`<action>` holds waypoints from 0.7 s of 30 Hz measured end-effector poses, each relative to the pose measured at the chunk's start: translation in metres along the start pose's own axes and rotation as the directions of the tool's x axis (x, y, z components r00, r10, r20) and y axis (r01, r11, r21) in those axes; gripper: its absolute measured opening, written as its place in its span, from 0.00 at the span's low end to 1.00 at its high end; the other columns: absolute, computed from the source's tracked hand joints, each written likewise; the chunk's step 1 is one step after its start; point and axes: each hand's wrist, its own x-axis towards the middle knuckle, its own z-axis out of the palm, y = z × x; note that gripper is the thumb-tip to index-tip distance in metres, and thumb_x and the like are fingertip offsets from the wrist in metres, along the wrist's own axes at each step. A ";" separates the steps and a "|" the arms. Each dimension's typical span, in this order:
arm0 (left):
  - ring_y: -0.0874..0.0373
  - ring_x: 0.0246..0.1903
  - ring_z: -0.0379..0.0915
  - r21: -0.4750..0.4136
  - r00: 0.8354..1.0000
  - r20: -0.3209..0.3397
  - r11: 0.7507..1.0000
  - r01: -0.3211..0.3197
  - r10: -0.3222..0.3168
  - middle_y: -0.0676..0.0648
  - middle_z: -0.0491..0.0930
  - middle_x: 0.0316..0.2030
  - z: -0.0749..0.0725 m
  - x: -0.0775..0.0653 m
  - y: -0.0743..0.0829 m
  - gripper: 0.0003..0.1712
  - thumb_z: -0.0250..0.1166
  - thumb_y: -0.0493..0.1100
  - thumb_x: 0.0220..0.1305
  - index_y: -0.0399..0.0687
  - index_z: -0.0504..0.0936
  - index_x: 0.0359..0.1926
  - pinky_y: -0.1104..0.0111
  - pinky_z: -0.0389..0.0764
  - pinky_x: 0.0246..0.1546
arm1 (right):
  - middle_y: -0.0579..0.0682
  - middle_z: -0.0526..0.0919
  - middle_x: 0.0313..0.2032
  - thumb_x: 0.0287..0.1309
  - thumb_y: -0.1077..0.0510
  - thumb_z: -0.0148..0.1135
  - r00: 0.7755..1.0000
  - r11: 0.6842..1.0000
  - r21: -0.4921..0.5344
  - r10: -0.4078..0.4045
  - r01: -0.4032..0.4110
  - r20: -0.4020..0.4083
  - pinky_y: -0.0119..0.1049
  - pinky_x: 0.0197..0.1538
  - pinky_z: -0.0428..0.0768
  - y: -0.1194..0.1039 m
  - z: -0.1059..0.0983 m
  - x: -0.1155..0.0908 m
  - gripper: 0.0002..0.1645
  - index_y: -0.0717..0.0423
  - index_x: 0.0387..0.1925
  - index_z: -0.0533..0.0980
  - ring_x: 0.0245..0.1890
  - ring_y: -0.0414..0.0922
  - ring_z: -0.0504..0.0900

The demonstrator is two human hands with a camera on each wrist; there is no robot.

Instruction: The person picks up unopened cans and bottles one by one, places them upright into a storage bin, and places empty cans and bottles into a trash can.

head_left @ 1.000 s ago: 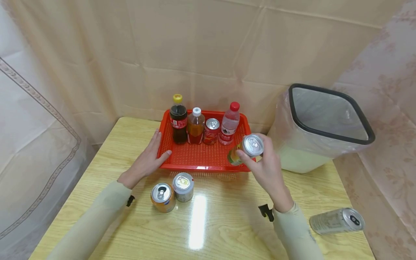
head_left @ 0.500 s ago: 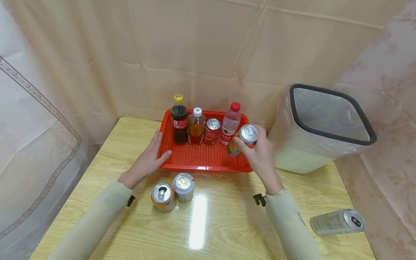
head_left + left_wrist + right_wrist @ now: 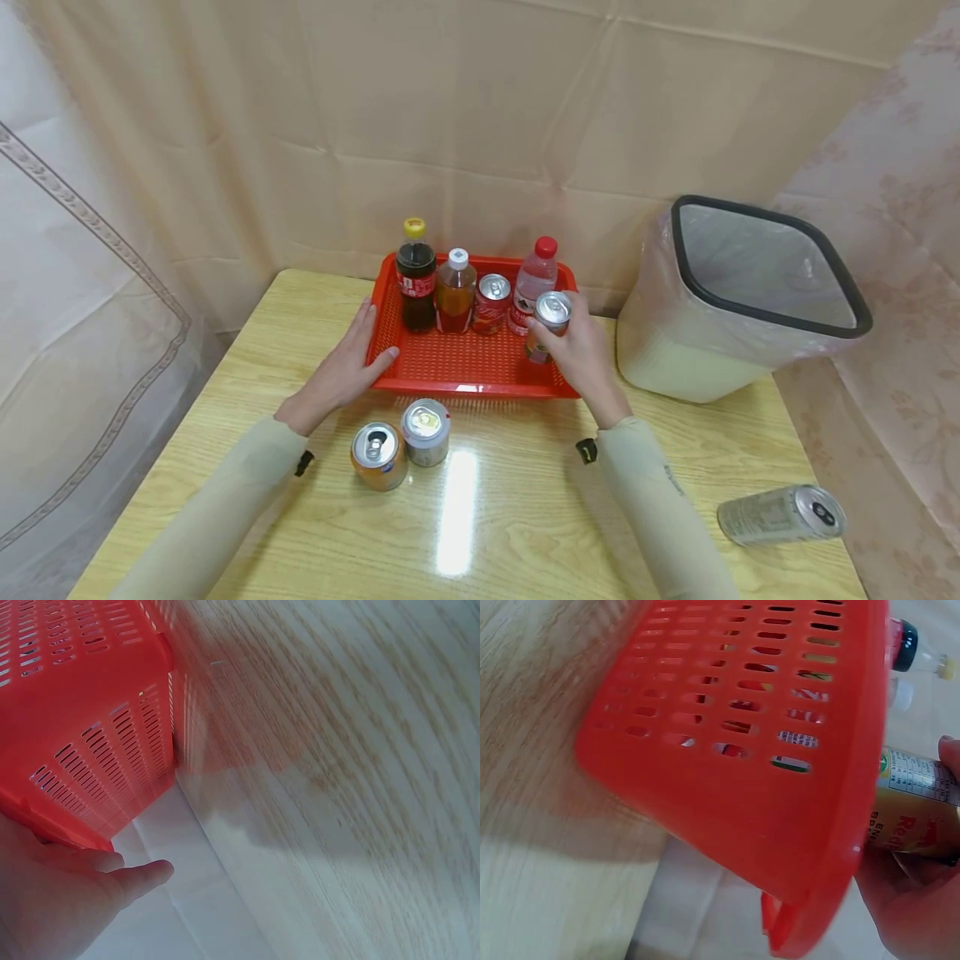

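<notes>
A red perforated plastic basket (image 3: 465,388) stands on the wooden table. At its left rim rests my left hand (image 3: 337,367), fingers straight along the outer side and thumb reaching over the edge. My right hand (image 3: 588,354) grips a gold energy drink can (image 3: 552,310), upright inside the basket's right part. The right wrist view shows this energy drink can (image 3: 915,802) partly behind the basket wall. Behind it in the basket are a red-capped water bottle (image 3: 536,271), a red soda can (image 3: 492,304), a white-capped tea bottle (image 3: 455,292) and a yellow-capped cola bottle (image 3: 416,283).
An opened orange can (image 3: 379,456) and a silver-topped can (image 3: 426,432) stand together in front of the basket. An opened pale can (image 3: 780,514) lies on its side at the table's right edge. A lined trash bin (image 3: 697,346) stands at the back right.
My right hand has moved left and lowered the energy drink can into the basket's right part, turning it from tilted to upright. My left hand has stayed on the rim.
</notes>
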 end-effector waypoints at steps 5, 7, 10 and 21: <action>0.41 0.81 0.35 -0.003 1.000 0.002 1.000 0.002 -0.002 0.44 0.28 0.83 0.000 -0.001 0.001 0.53 0.52 0.63 0.76 0.42 0.33 0.83 0.41 0.55 0.74 | 0.61 0.78 0.59 0.65 0.45 0.71 0.998 0.999 0.005 0.044 -0.044 0.053 0.55 0.62 0.79 0.007 0.007 0.004 0.42 0.60 0.68 0.61 0.55 0.56 0.80; 0.41 0.81 0.35 -0.006 1.000 0.004 1.000 0.006 -0.006 0.44 0.28 0.83 -0.001 -0.001 0.002 0.53 0.52 0.62 0.76 0.42 0.33 0.83 0.41 0.55 0.74 | 0.61 0.78 0.60 0.66 0.45 0.70 0.996 0.998 0.001 0.056 -0.056 0.068 0.54 0.63 0.79 0.010 0.010 0.005 0.42 0.61 0.68 0.60 0.56 0.56 0.80; 0.40 0.81 0.36 -0.001 1.000 0.008 1.000 0.012 -0.012 0.44 0.28 0.83 -0.001 -0.001 0.003 0.54 0.52 0.63 0.76 0.42 0.33 0.83 0.41 0.56 0.74 | 0.61 0.78 0.59 0.66 0.45 0.71 0.994 0.997 -0.017 0.072 -0.070 0.077 0.54 0.62 0.80 0.014 0.014 0.008 0.42 0.62 0.68 0.61 0.55 0.56 0.81; 0.41 0.81 0.35 0.009 1.000 0.012 1.000 0.015 -0.015 0.44 0.28 0.83 -0.002 -0.001 0.004 0.55 0.49 0.68 0.75 0.42 0.33 0.83 0.42 0.56 0.74 | 0.63 0.78 0.57 0.65 0.47 0.71 0.991 0.994 -0.050 0.101 -0.097 0.091 0.55 0.62 0.79 0.021 0.022 0.015 0.42 0.64 0.67 0.60 0.56 0.57 0.80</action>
